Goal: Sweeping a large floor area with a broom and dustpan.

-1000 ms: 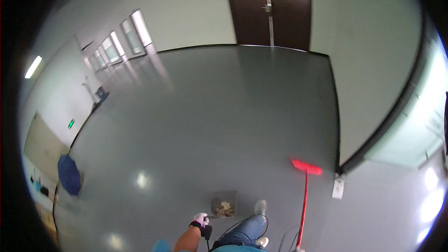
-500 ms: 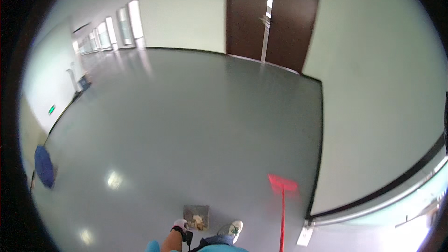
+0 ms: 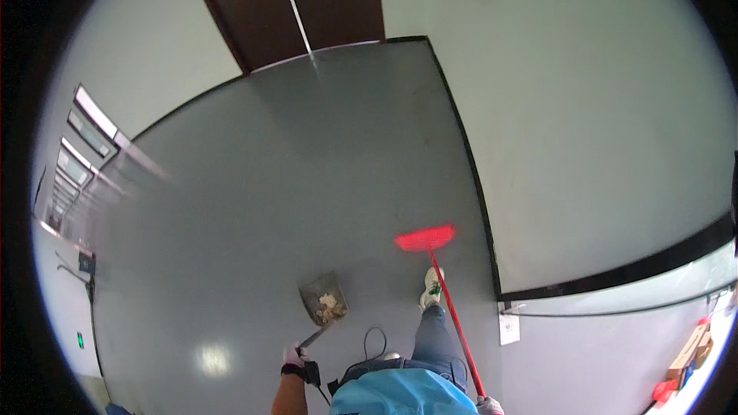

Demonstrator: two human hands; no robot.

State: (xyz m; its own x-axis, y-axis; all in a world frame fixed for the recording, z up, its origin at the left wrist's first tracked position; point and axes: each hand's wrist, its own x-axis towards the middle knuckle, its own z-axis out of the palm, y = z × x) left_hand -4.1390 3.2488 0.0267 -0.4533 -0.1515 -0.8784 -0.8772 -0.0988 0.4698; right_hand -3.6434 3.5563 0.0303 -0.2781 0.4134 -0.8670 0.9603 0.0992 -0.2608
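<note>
My left hand, in a pale glove with a dark band at the wrist, is closed round the handle of a grey dustpan. Tan and whitish scraps lie inside the pan. At the lower edge, my gloved right hand is only partly visible, wrapped round the upper end of a red broom's stick. The red broom has its head out in front of my white shoe, a little blurred. Whether its bristles touch the floor I cannot tell.
Grey shiny floor spreads ahead to a dark double door. A pale wall with black skirting runs along the right. Red and brown things stand at far right. Windows line the corridor at left.
My view has turned right and tilted down. The broom head and dustpan appear farther ahead of me, the pan now angled. My right hand has come into view, and one leg is stepping forward.
</note>
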